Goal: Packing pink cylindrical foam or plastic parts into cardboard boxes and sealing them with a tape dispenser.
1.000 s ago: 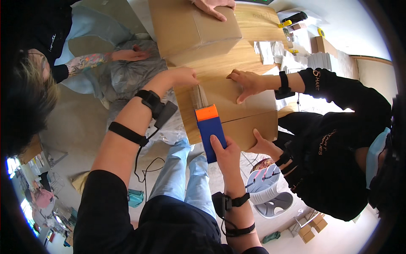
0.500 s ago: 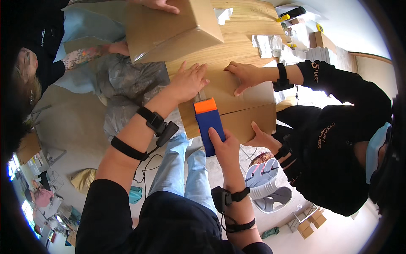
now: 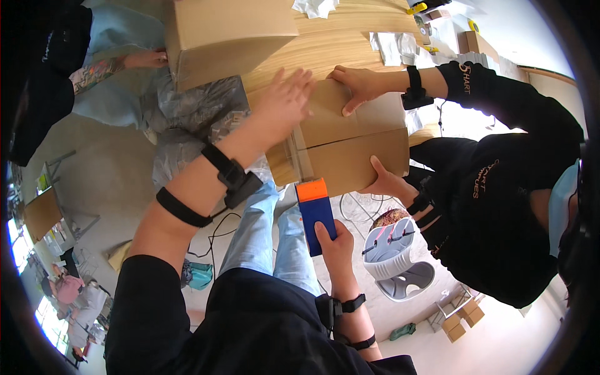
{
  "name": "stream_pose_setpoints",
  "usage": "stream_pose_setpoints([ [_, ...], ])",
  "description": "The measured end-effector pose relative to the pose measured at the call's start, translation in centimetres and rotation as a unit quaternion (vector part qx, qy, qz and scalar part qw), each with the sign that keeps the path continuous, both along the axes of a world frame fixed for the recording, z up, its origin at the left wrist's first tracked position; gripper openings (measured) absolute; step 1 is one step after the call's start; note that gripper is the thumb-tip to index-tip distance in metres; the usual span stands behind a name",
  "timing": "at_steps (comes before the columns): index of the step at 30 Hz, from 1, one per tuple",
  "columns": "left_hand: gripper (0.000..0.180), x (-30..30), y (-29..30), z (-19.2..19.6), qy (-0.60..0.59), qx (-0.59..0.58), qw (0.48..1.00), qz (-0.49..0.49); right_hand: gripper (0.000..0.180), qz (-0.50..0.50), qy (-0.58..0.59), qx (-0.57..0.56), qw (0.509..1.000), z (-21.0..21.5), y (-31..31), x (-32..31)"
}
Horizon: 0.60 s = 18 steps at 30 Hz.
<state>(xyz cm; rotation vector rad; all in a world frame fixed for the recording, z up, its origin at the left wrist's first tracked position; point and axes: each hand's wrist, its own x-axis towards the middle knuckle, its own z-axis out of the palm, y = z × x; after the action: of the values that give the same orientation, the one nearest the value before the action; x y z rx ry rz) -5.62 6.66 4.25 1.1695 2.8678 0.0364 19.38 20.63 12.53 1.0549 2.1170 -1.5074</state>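
So my left hand [image 3: 284, 100] is flat on top of the cardboard box [image 3: 350, 140], fingers spread open, at the box's top left corner, gripping nothing. My right hand [image 3: 331, 240] is clamped on a blue tape dispenser [image 3: 315, 215] with an orange end, held upright just below the box's front face, orange end nearly touching the bottom left edge of the box. The box is plain brown, flaps shut, with a clear tape strip running down its left side; it sits at the near edge of the wooden table [image 3: 350, 44], overhanging it. A co-worker in a black top holds the same box: one hand [image 3: 353, 84] on the top far edge, the other hand [image 3: 387, 181] under the front lower right corner. A second bigger box [image 3: 231, 31] sits at the table's left corner, another person's hand [image 3: 147, 59] beside it. Versus half a second back, my left hand slid further onto the box top, and the dispenser stayed just below the box.
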Motion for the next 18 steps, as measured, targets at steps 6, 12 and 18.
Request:
stream_pose_setpoints([
  [6, 0.071, 4.1, 1.9, -0.5, -0.037, 0.135, 0.990, 0.030, 0.028, 0.019, 0.008, 0.017, 1.000, -0.7, 0.3, 0.4],
  [12, 0.078, 4.9, 2.0, -0.7, -0.042, 0.145, 0.988, 0.041, 0.028, -0.010, 0.024, -0.016, 1.000, -0.4, -0.3, 0.1],
  [18, 0.081, 5.0, 3.7, -0.5, -0.020, 0.130, 0.991, 0.025, 0.029, 0.000, 0.010, 0.007, 1.000, 1.5, 0.0, -1.7],
])
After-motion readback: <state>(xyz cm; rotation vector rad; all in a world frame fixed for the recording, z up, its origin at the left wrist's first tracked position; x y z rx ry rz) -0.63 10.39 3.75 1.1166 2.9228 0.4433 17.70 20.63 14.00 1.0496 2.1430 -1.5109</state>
